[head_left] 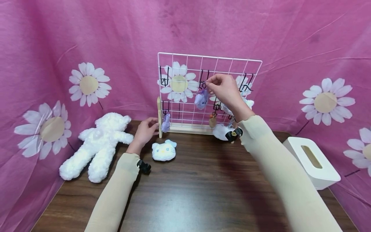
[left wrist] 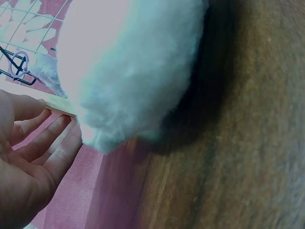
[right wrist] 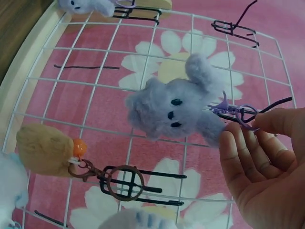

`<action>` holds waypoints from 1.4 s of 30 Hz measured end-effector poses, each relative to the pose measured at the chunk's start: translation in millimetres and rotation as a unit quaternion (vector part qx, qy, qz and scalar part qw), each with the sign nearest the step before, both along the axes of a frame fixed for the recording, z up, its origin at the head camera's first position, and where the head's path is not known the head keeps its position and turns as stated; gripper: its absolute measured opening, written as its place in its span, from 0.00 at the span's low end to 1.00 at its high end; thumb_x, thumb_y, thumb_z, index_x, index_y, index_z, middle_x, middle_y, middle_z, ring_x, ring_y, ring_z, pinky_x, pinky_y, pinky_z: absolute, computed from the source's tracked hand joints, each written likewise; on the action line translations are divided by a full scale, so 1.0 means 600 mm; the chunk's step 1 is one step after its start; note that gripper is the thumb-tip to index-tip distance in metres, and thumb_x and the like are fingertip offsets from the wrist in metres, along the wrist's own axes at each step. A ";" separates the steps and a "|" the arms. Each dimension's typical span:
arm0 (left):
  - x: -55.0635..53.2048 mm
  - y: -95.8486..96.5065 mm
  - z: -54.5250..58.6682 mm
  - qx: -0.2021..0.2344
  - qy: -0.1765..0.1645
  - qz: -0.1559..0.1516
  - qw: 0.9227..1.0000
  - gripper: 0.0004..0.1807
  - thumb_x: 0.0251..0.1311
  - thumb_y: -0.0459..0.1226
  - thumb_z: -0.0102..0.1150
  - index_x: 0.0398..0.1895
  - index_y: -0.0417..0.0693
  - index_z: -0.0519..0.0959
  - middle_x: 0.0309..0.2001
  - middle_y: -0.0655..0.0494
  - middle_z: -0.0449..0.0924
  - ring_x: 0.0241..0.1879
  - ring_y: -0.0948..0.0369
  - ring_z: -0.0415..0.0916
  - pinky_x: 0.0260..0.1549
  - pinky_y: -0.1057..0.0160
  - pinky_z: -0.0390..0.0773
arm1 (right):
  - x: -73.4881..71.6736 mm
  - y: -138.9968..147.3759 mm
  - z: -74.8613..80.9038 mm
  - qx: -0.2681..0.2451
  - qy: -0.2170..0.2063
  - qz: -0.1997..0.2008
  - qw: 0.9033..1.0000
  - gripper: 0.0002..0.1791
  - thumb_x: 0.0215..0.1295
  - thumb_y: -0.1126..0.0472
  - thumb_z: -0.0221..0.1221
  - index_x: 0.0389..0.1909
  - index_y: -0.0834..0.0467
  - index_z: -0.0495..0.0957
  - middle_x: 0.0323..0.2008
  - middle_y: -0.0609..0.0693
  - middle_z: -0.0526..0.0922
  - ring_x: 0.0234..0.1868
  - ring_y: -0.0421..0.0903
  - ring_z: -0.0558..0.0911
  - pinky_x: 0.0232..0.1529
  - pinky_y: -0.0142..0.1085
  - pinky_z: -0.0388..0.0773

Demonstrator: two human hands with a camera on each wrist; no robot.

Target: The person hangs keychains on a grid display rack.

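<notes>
A white wire grid rack (head_left: 210, 58) stands on the table in a wooden base. High on its middle, my right hand (head_left: 226, 90) pinches the purple ring (right wrist: 248, 117) of a lilac plush keychain (right wrist: 174, 107) between thumb and fingers. The ring is right at a black hook (head_left: 202, 83), and the plush dangles below it in front of the grid. My left hand (head_left: 146, 130) holds the rack's left wooden post (head_left: 159, 117), thumb on one side and fingers on the other. Beside that post hangs a second lilac plush keychain (head_left: 166, 123).
A white plush cat head (head_left: 164, 150) lies before the rack's left end. Further left a white teddy bear (head_left: 98, 145) leans against the pink cloth. A brown plush keychain (right wrist: 45, 150) hangs lower on the grid. At right stands a white tissue box (head_left: 313, 162).
</notes>
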State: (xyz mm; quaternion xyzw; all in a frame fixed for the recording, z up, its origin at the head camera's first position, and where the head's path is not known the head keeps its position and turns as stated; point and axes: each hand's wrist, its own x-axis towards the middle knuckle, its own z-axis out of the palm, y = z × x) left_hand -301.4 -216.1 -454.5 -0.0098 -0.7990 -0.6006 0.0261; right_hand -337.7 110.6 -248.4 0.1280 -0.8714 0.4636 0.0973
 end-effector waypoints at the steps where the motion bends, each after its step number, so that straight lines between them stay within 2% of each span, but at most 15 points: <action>1: 0.000 0.000 0.000 -0.001 -0.001 0.000 1.000 0.21 0.88 0.34 0.52 0.74 0.33 0.76 0.63 0.31 0.79 0.63 0.41 0.83 0.61 0.51 0.96 | -0.002 -0.001 -0.002 0.001 0.001 -0.004 1.000 0.11 0.82 0.56 0.65 0.52 0.59 0.89 0.44 0.54 0.93 0.42 0.47 0.92 0.46 0.32 0.95; 4: 0.000 -0.001 0.000 0.002 -0.003 0.001 1.000 0.21 0.88 0.34 0.52 0.75 0.33 0.76 0.63 0.32 0.79 0.63 0.41 0.83 0.62 0.50 0.95 | -0.007 -0.004 -0.005 0.000 0.002 -0.018 1.000 0.11 0.82 0.55 0.66 0.52 0.58 0.89 0.42 0.50 0.92 0.42 0.46 0.92 0.42 0.27 0.92; 11: 0.001 -0.003 0.000 0.003 -0.005 -0.002 1.000 0.21 0.88 0.34 0.53 0.75 0.33 0.76 0.65 0.31 0.78 0.64 0.40 0.83 0.63 0.49 0.95 | -0.007 -0.011 -0.009 0.003 0.003 -0.053 0.999 0.11 0.81 0.54 0.66 0.52 0.55 0.89 0.38 0.43 0.89 0.46 0.51 0.93 0.39 0.26 0.88; 18: -0.002 0.001 0.001 -0.010 -0.003 0.000 1.000 0.20 0.87 0.34 0.54 0.74 0.33 0.76 0.63 0.31 0.80 0.63 0.40 0.84 0.60 0.51 0.96 | -0.004 -0.009 -0.009 0.007 0.002 -0.063 0.998 0.11 0.81 0.53 0.66 0.53 0.54 0.89 0.40 0.44 0.90 0.46 0.50 0.93 0.38 0.27 0.85; 26: -0.002 0.001 -0.004 -0.013 -0.006 0.007 1.000 0.19 0.87 0.34 0.55 0.73 0.34 0.77 0.61 0.33 0.80 0.61 0.42 0.85 0.58 0.51 0.97 | 0.009 -0.004 -0.020 -0.050 0.022 -0.052 0.997 0.10 0.81 0.54 0.67 0.51 0.56 0.89 0.37 0.43 0.89 0.46 0.53 0.92 0.44 0.29 0.91; 32: 0.000 0.001 -0.004 -0.016 -0.004 0.006 1.000 0.20 0.87 0.34 0.54 0.73 0.33 0.77 0.62 0.32 0.80 0.61 0.40 0.85 0.58 0.52 0.97 | 0.028 -0.003 -0.040 -0.063 0.041 -0.037 0.996 0.10 0.80 0.56 0.67 0.50 0.59 0.90 0.36 0.46 0.91 0.41 0.51 0.91 0.39 0.25 0.89; 34: 0.000 0.002 -0.004 -0.018 -0.003 0.004 1.000 0.20 0.87 0.33 0.54 0.74 0.33 0.76 0.62 0.32 0.80 0.62 0.39 0.85 0.58 0.53 0.97 | 0.033 -0.005 -0.049 -0.065 0.043 -0.032 0.996 0.10 0.80 0.56 0.67 0.49 0.59 0.90 0.35 0.46 0.91 0.40 0.51 0.91 0.39 0.27 0.91; 38: 0.001 0.003 -0.004 -0.020 0.000 0.004 1.000 0.20 0.87 0.34 0.54 0.74 0.32 0.76 0.63 0.31 0.80 0.62 0.38 0.85 0.56 0.56 0.98 | 0.039 -0.012 -0.064 -0.074 0.038 -0.016 0.996 0.09 0.80 0.58 0.68 0.48 0.60 0.90 0.34 0.46 0.90 0.41 0.54 0.91 0.41 0.31 0.93; 42: 0.000 0.002 -0.003 -0.018 -0.001 0.007 1.000 0.20 0.87 0.34 0.54 0.74 0.33 0.76 0.62 0.32 0.80 0.62 0.39 0.85 0.56 0.57 0.98 | 0.044 -0.016 -0.072 -0.082 0.023 0.000 0.996 0.10 0.80 0.59 0.68 0.49 0.63 0.89 0.38 0.51 0.91 0.41 0.50 0.90 0.44 0.33 0.95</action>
